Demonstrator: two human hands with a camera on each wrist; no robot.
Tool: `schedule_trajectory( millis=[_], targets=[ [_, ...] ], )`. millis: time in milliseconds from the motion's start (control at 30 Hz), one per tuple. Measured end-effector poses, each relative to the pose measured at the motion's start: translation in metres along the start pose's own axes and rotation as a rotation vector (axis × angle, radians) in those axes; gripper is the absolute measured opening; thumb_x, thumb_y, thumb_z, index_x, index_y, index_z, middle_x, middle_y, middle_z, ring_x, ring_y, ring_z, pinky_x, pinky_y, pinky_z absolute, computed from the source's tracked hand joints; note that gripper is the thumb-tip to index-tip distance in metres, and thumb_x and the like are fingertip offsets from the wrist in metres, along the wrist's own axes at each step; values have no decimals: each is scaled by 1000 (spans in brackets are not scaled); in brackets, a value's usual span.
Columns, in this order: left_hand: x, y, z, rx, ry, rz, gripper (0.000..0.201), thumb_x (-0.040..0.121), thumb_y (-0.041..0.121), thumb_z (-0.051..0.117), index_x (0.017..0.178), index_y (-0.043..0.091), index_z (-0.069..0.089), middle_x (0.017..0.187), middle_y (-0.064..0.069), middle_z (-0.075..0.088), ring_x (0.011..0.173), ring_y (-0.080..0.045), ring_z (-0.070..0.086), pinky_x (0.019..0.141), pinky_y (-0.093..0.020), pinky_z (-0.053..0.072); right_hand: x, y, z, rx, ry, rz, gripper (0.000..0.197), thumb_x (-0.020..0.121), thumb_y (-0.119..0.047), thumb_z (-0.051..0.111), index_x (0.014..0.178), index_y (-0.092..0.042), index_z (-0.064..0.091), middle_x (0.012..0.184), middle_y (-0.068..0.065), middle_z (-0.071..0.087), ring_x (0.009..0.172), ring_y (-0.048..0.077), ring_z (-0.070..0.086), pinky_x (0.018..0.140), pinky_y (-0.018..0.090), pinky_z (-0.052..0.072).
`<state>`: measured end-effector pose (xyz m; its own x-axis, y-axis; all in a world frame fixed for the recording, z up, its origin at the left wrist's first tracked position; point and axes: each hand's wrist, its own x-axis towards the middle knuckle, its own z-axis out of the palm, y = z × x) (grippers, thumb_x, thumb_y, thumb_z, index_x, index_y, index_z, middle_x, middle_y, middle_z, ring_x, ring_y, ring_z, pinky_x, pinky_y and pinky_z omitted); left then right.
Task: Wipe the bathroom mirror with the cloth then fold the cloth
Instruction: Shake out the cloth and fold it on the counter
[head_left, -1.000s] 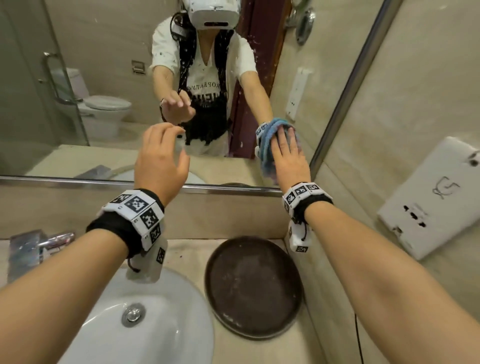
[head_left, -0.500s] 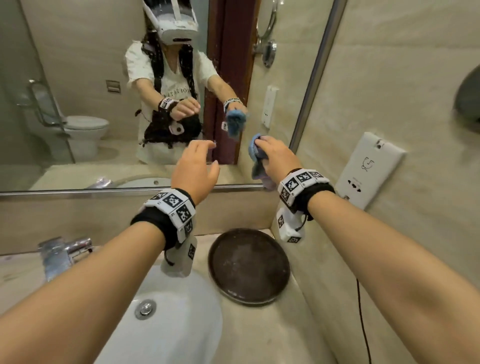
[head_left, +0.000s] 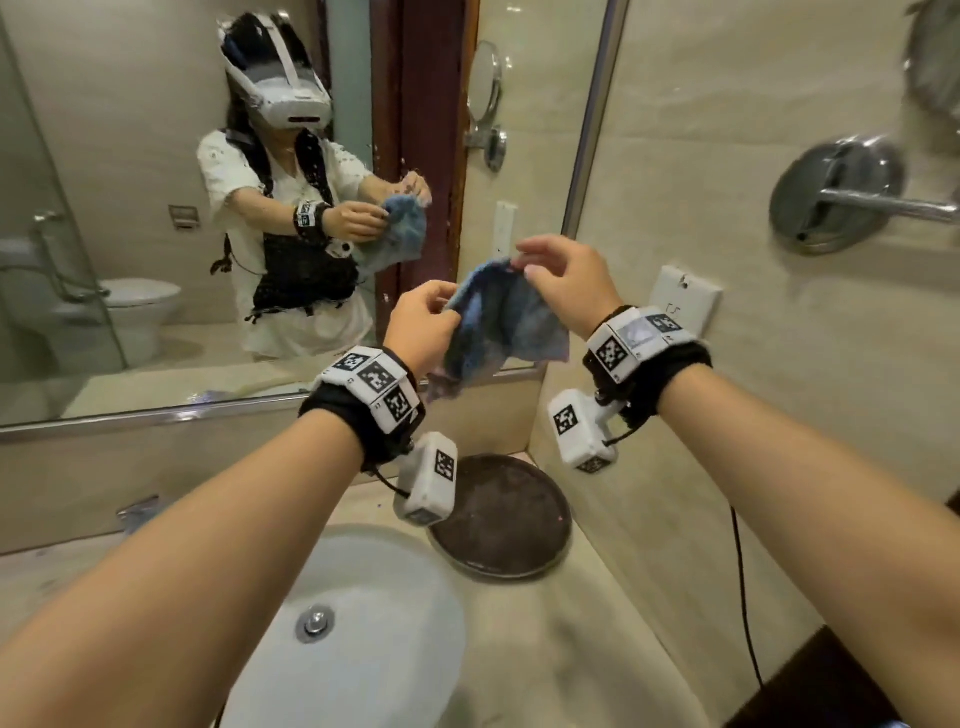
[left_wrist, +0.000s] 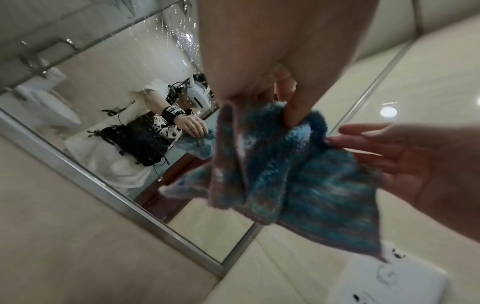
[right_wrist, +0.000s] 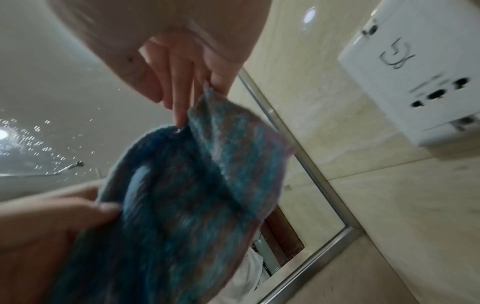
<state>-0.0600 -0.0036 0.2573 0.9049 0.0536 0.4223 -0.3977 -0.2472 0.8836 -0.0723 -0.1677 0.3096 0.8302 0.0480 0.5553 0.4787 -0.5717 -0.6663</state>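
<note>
A fluffy blue cloth (head_left: 501, 327) hangs in the air in front of the mirror (head_left: 156, 182), held between both hands above the counter. My left hand (head_left: 423, 322) pinches its left upper edge. My right hand (head_left: 558, 275) pinches the top corner with thumb and fingertips. In the left wrist view the cloth (left_wrist: 285, 174) droops in loose folds below the left fingers (left_wrist: 298, 111), with the right hand (left_wrist: 415, 158) beside it. In the right wrist view the cloth (right_wrist: 182, 195) hangs from the right fingertips (right_wrist: 182, 111). Neither the hands nor the cloth touch the mirror's glass.
A white basin (head_left: 363, 623) lies below my arms, with a round dark tray (head_left: 504, 519) behind it on the beige counter (head_left: 571, 649). A white wall socket (head_left: 685, 296) and a chrome fitting (head_left: 841, 197) sit on the right wall. A tap (head_left: 140, 512) stands at the left.
My right hand drew the cloth off the mirror and back toward me. My left hand came across and took hold of the cloth's left edge, so the cloth now hangs between both hands.
</note>
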Motion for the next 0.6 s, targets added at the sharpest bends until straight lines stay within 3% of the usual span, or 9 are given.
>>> schedule_trajectory(
  millis=[133,200,300,367,500,533,600],
  targets=[
    [-9,-5,-7,59,-27,-77,28,78,-7,49,94,9,67,85,-10,63,81,-19,57,78,-31,47,-8,-6,-20,179,103,102,15,88,-3,56,95,-10,66,80,5,70,84,17,68,91,31,53],
    [-13,0,-9,86,-79,-97,26,80,-6,49,96,6,66,84,-9,63,74,-16,56,72,-26,46,-11,-16,-28,272,64,122,13,90,-4,54,92,-7,66,76,4,69,75,14,68,78,24,55],
    [-23,26,-7,-16,-190,-68,24,86,-4,48,104,4,61,84,-6,61,69,-7,53,54,-8,44,-15,-40,-34,412,-34,113,16,93,-5,52,83,-5,65,69,6,68,62,11,68,61,18,53],
    [-27,43,1,-51,-294,-49,26,89,2,51,115,5,56,94,-6,61,76,-3,55,59,-9,44,-17,-52,-37,480,-105,96,19,95,-6,49,83,-2,63,72,13,66,59,11,67,58,17,53],
    [-34,66,18,-197,-436,-100,25,90,7,55,114,15,53,107,-5,60,97,-16,57,89,-35,42,-24,-59,-50,497,-234,96,21,97,-17,48,91,-5,64,83,15,68,74,20,69,69,26,57],
    [-35,69,20,-255,-458,-101,25,89,4,54,112,14,54,108,-6,61,99,-18,57,91,-36,42,-25,-58,-52,496,-238,97,21,97,-18,49,93,-6,64,85,14,69,77,21,69,71,27,57],
    [-39,75,26,-313,-455,-91,24,89,-1,51,110,9,58,102,-6,63,93,-18,60,83,-30,48,-27,-52,-60,494,-227,90,20,95,-18,51,101,-5,64,93,13,69,85,22,68,76,28,58]
  ],
)
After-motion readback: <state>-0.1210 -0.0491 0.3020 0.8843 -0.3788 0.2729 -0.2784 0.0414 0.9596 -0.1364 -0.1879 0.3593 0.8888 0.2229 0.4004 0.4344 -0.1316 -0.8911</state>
